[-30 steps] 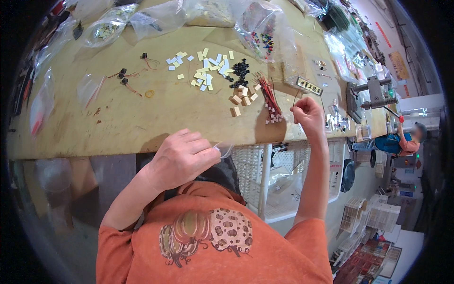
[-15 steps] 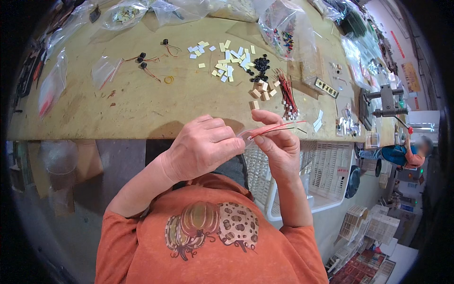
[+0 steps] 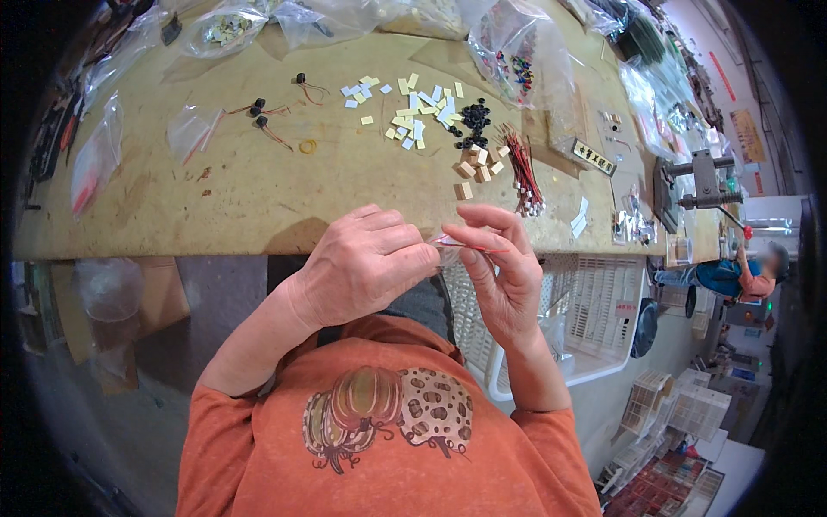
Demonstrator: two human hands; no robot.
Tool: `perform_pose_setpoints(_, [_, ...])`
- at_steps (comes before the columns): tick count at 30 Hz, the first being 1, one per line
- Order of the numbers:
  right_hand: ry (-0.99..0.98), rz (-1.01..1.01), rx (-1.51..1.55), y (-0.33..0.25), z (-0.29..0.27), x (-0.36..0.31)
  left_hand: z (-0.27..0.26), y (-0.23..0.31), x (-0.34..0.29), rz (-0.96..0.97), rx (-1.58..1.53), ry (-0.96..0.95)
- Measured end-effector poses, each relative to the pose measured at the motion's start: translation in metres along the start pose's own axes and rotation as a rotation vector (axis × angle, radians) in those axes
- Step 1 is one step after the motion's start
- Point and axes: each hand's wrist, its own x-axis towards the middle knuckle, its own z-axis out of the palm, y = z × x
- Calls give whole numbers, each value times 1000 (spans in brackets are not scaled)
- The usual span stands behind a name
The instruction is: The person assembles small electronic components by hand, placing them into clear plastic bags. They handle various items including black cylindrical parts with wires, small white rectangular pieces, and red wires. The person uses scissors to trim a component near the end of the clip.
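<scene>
My left hand (image 3: pixel 366 258) is closed, back of the hand up, with its fingers gripping the edge of a small clear plastic bag (image 3: pixel 440 242), most of which is hidden. Just right of it, my right hand (image 3: pixel 504 267) holds a red wire lead (image 3: pixel 484 249) between thumb and fingers. The lead's left end meets the bag's edge between both hands; its connector cannot be made out. Beyond my right hand lies a bundle of red and black wire leads (image 3: pixel 522 172) with white connectors. Small wooden-coloured blocks (image 3: pixel 480 162) sit beside that bundle.
Black round parts (image 3: pixel 474 125) and pale yellow and white pieces (image 3: pixel 418 112) are scattered mid-table. Wired black parts (image 3: pixel 259 112) and clear bags (image 3: pixel 96 159) lie left. A lever press (image 3: pixel 706 185) stands right. Under the table edge is a white basket (image 3: pixel 594 302); another person (image 3: pixel 745 280) is far right.
The red lead has moved left and lower, its connector now out of sight at the bag's edge. My right hand's fingers have drawn closer together.
</scene>
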Motion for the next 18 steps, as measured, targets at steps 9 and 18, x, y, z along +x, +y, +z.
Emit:
perform_pose_setpoints(9, [12,-38,256,10,-4,1,1,-2,-3,28,-25,-25])
perform_pose_setpoints(18, [-297,-4,5,8,-21,1,-1,-4,-6,44,-56,-47])
